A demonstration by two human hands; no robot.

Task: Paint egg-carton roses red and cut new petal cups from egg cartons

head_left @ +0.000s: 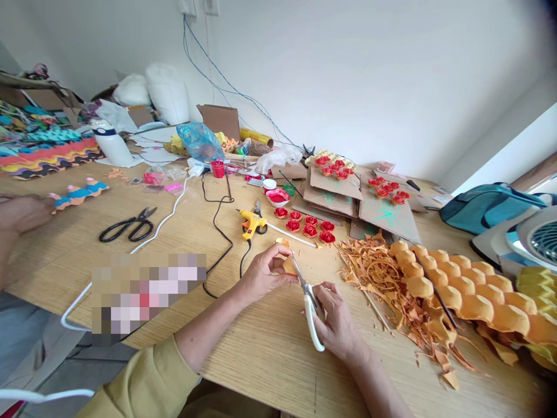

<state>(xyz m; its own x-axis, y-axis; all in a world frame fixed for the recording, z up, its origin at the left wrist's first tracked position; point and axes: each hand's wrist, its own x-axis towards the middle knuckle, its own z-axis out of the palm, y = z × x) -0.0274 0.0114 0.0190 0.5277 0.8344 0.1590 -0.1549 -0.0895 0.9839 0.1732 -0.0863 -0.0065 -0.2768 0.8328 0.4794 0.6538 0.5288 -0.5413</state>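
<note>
My left hand (pixel 263 270) pinches a small orange piece of egg carton (pixel 288 265) just above the wooden table (pixel 261 348). My right hand (pixel 335 322) grips white-handled scissors (pixel 310 302), whose blades point up and left and meet the orange piece. Both hands are closed on what they hold. To the right lie a pile of orange cuttings (pixel 374 270) and an orange painted egg tray (pixel 461 293).
Red paper roses (pixel 308 225) and a yellow glue gun (pixel 252 222) lie just beyond my hands. Black scissors (pixel 128 226) rest at left, near another person's hand (pixel 20 215). Cardboard sheets with more roses (pixel 335 174), a teal bag (pixel 487 206) and a fan (pixel 539 241) fill the right side.
</note>
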